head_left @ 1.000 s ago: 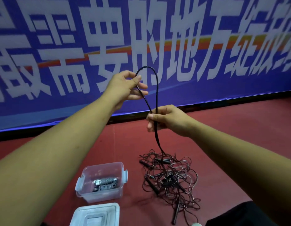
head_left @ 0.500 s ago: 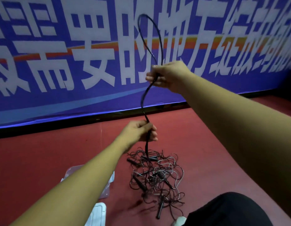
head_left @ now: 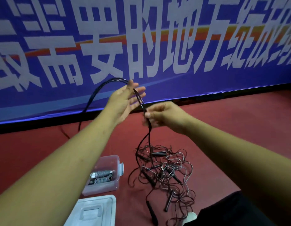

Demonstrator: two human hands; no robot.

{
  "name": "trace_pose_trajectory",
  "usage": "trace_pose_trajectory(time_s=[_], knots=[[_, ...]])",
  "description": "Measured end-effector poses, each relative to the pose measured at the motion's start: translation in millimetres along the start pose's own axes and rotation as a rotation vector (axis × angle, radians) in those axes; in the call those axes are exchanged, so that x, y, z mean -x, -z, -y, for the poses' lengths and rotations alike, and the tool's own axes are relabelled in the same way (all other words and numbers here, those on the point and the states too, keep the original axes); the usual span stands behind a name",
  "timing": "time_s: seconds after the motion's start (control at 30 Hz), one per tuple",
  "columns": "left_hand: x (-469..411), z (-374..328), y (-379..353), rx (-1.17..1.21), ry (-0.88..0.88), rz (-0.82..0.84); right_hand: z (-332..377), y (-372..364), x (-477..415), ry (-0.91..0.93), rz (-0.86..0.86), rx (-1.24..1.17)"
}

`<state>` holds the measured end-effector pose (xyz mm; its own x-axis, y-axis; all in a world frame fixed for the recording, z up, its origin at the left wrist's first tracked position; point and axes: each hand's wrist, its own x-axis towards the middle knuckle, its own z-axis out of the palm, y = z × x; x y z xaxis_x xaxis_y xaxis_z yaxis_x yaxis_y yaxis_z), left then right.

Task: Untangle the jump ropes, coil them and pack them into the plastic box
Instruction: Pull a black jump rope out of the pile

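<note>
— Black rope [head_left: 100, 90], head view: it arcs up from near the red floor [head_left: 231, 128] behind your left forearm; passes over your left hand [head_left: 125, 101]; then drops through your right hand [head_left: 164, 116] into the tangle [head_left: 167, 170].
— Hands?
— Your left is flat, fingers straight and fanned, the cord only lying across them; your right pinches the cord just below, thumb against curled fingers, slightly blurred.
— Which step does that make it?
— Untangling, by my reading; you have one rope partly raised out of the heap, its lower run lost among thin loops and dark handles; coiling not yet begun on this one.
— And the box?
— Plastic box [head_left: 116, 162] sits on the floor left of the tangle, near it but apart; a coiled bundle [head_left: 102, 176] lies inside; lid [head_left: 95, 209] off, lying nearer you.
— Next move?
— Likely you close the left hand on the cord and draw it up hand over hand; go slowly, since the heap may snag and lift with it; find the free handle before you start wrapping.
</note>
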<state>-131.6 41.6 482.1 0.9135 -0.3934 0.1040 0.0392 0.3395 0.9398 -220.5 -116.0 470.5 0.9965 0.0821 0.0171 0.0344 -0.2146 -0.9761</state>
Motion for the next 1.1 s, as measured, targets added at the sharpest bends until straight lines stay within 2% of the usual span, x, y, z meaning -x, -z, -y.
trace_pose_trajectory(time_s=[0.17, 0.23, 0.33, 0.43, 0.5, 0.6, 0.67, 0.73, 0.8, 0.93, 1.0, 1.1], knots=[[35, 63, 20, -0.282, 0.279, 0.424, 52, 5, -18, 0.081, -0.192, -0.147], [45, 88, 27, -0.404, 0.295, 0.509, 65, 9, -25, 0.086, -0.243, -0.151], [50, 105, 34, -0.468, 0.272, 0.406, 70, 17, -37, 0.062, -0.337, -0.221], [42, 95, 35, -0.314, 0.238, 0.168, 51, 23, -46, 0.023, -0.414, -0.340], [32, 78, 35, -0.174, 0.181, 0.064, 26, 21, -43, -0.055, -0.337, -0.279], [19, 53, 33, -0.051, 0.129, 0.017, -21, 10, -31, -0.189, -0.024, -0.109], [12, 42, 34, -0.044, 0.115, 0.037, -51, -2, -22, -0.203, 0.123, -0.022], [5, 35, 38, -0.068, 0.095, 0.064, -73, -15, -18, -0.177, 0.139, 0.060], [-2, 31, 42, -0.089, 0.072, 0.049, -86, -24, -19, -0.123, 0.065, 0.086], [-1, 46, 59, -0.047, 0.091, 0.017, -74, -32, -30, -0.090, -0.137, -0.161], [9, 70, 71, -0.103, 0.160, 0.156, -57, -32, -40, -0.067, -0.188, -0.228], [30, 112, 79, -0.309, 0.301, 0.408, -37, -37, -54, -0.056, -0.202, -0.249]])
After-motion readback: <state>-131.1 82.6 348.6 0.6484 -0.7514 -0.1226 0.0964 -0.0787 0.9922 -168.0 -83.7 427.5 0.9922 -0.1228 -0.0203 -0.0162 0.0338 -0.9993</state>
